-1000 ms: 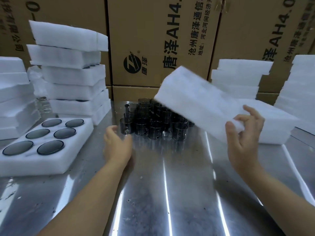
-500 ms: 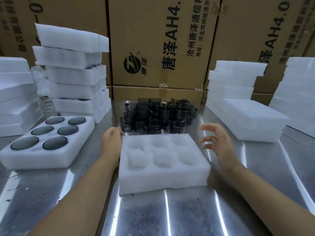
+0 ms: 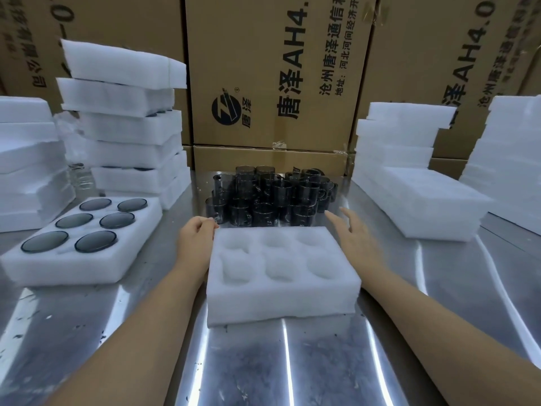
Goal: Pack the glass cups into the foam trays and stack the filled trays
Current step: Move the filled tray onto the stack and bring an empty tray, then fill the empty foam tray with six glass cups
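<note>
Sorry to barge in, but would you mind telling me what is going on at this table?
A person is packing dark glass cups into foam trays on a metal table. An empty six-pocket tray lies before them; the left hand rests against its far left corner and the right hand hovers open beside its far right corner, near the cups. No cup is in it yet. A filled tray of six sits to the left.

Empty foam tray [image 3: 282, 276] before cups [image 3: 270, 197], filled tray [image 3: 79, 244] left, stacks [image 3: 409, 183] right.
</note>
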